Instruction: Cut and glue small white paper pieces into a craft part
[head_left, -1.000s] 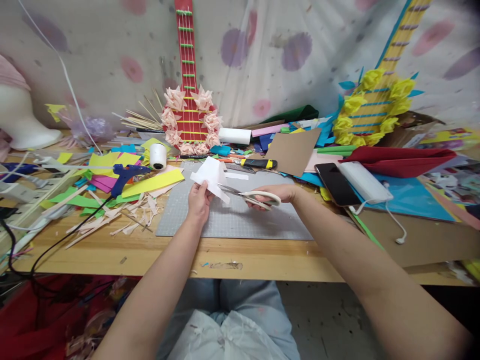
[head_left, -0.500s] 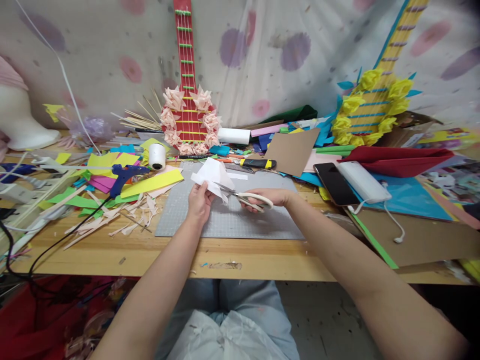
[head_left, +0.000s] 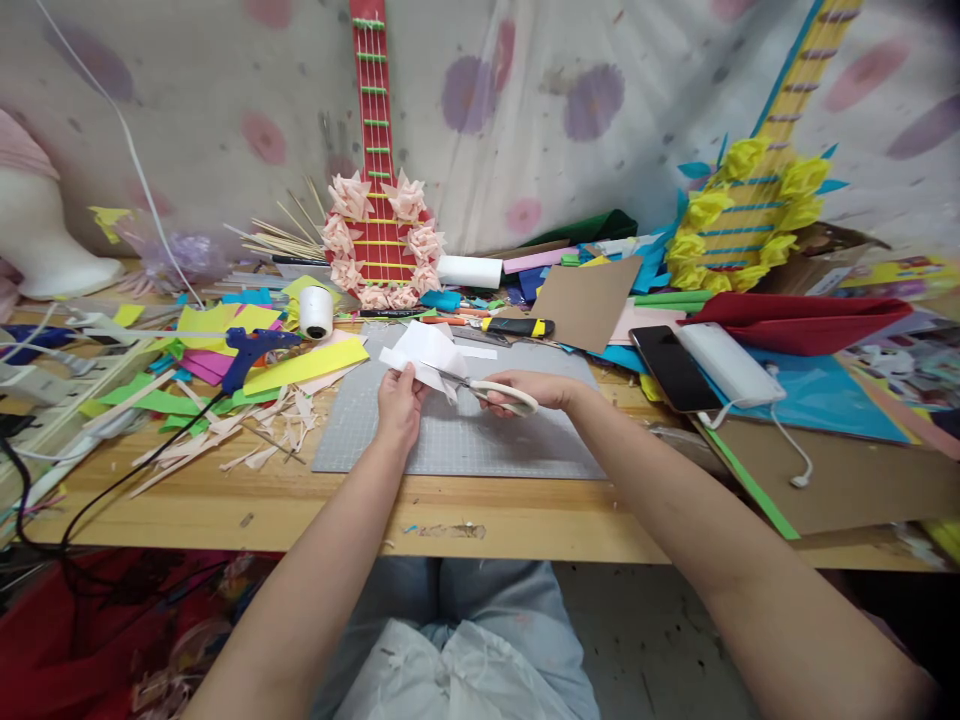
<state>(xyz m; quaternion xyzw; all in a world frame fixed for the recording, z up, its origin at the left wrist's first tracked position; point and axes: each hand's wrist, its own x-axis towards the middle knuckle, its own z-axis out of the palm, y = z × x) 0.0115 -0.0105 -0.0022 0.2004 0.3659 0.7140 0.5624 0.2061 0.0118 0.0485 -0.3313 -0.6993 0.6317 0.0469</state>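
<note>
Between thumb and fingers my left hand (head_left: 401,400) pinches a sheet of white paper (head_left: 427,348) by its near left edge. My right hand (head_left: 529,390) grips a pair of scissors (head_left: 506,392) with off-white handles, the blades pointing left into the paper. A flap of the paper hangs below the blades. Both hands are above a grey cutting mat (head_left: 495,445). Behind the paper, a narrow white strip (head_left: 476,352) lies on the mat.
A yellow-black utility knife (head_left: 517,327) lies behind the mat. At the left are a blue glue gun (head_left: 251,355) and paper scraps (head_left: 281,425). A phone (head_left: 671,365) and white power bank (head_left: 724,362) lie right. A red paper guitar (head_left: 379,235) leans behind.
The scissor handles have closed together, bringing the blades nearer shut on the paper. Both hands stay in nearly the same place.
</note>
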